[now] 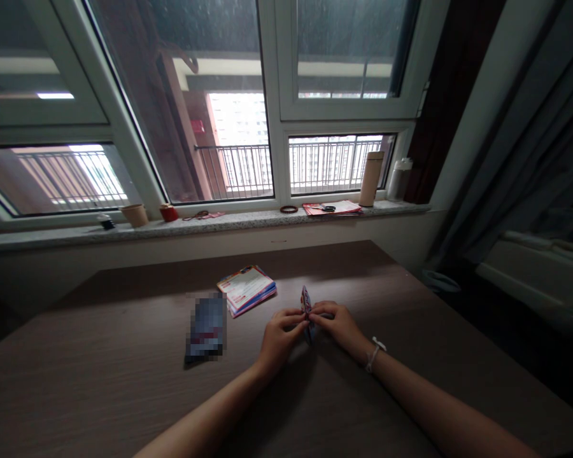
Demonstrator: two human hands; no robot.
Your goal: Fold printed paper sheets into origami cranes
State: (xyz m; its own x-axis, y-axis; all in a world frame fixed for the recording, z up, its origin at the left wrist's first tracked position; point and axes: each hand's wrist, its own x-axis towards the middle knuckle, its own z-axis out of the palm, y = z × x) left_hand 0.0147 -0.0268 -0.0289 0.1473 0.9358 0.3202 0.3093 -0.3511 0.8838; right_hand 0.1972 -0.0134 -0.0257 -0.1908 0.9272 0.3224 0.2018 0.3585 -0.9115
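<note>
A colourful printed card (pixel 305 296) stands upright above the table, seen almost edge-on. I cannot tell whether it is one card or a few together. My left hand (pixel 277 336) pinches it from the left between thumb and fingers. On the other side my right hand (pixel 340 326), with a white string bracelet at the wrist, grips the same card. A loose stack of printed cards (pixel 248 287) lies on the table beyond my left hand. Left of my left hand rests a dark, flat packet (pixel 206 327), blurred by pixels.
The brown table (pixel 100 356) reaches to the wall under a window. Along the stone sill (pixel 255 219) stand a tan bottle (pixel 371 179), a clear bottle (pixel 400 180), a paper cup (pixel 134 215) and a red spool (pixel 169 212). Scissors (pixel 328 208) lie there on papers.
</note>
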